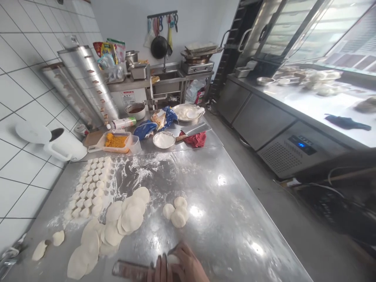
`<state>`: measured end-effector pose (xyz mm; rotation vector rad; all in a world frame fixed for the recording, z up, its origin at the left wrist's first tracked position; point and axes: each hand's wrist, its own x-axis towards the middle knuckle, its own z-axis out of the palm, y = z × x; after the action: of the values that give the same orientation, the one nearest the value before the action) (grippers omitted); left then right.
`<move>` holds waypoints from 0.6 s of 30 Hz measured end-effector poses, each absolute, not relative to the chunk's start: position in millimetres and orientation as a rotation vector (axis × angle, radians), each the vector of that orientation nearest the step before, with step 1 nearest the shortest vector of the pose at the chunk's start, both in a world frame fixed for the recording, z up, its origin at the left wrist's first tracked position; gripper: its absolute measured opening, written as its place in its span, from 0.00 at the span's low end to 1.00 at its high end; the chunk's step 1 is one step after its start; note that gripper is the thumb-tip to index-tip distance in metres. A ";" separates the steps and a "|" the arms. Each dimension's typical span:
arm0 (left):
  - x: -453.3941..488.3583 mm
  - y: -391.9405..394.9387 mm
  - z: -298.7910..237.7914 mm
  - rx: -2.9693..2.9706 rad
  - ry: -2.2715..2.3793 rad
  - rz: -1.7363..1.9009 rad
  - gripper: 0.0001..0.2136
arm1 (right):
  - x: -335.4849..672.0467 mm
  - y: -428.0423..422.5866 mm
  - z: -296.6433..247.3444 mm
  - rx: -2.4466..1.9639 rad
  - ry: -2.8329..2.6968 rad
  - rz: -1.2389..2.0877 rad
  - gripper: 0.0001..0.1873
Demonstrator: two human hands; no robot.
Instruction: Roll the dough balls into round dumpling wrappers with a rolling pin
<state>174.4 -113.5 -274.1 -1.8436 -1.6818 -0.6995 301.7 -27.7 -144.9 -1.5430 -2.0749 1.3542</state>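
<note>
At the bottom edge my left hand [160,271] lies with its fingers over a brown rolling pin [129,270], which is smeared by motion. Right beside it, my right hand [189,261] is curled at a small white piece of dough [173,259], partly hidden between the hands. Ahead of the hands sit a few small flattened dough rounds [179,216], touching one another. To the left, rolled-out dough wrappers [132,217] overlap in a curved row. Farther left, small cut dough pieces [91,188] stand in rows on flour.
Across the table's back are a tub of orange filling [116,141], a bowl of flour [163,140], a cleaver [196,130], a red cloth [195,139] and a white jug [66,145]. Two dough scraps [58,237] lie near the tiled wall. A steel counter [264,117] stands across the aisle.
</note>
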 end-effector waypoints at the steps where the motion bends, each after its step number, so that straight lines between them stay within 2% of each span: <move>1: 173.7 -105.4 -260.5 -1.980 -1.760 -0.609 0.46 | 306.6 -30.0 -148.5 -1.540 -2.064 1.361 0.17; 4: 173.0 -97.0 -229.5 -2.347 -1.928 -0.355 0.50 | 313.5 -24.9 -159.2 -1.517 -2.093 1.327 0.16; 7: 174.3 -120.7 -226.7 -2.237 -1.782 -0.540 0.51 | 319.0 -32.4 -162.3 -1.567 -2.065 1.330 0.13; 9: 176.2 -134.2 -230.6 -2.112 -1.680 -0.648 0.52 | 322.7 -45.8 -162.4 -1.634 -2.030 1.325 0.15; 13: 182.3 -111.3 -217.7 -2.285 -1.771 -0.492 0.45 | 322.9 -44.9 -168.7 -1.676 -2.079 1.267 0.20; 15: 184.9 -98.0 -206.1 -2.417 -1.861 -0.376 0.47 | 322.7 -30.3 -171.4 -1.647 -2.108 1.260 0.17; 18: 186.6 -110.1 -199.8 -2.352 -1.781 -0.492 0.52 | 329.1 -24.2 -167.2 -1.607 -2.104 1.300 0.12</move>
<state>186.6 -110.1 -199.8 -2.3516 -1.7809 -0.4919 329.1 -24.2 -167.2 -1.6075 -2.1043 1.3004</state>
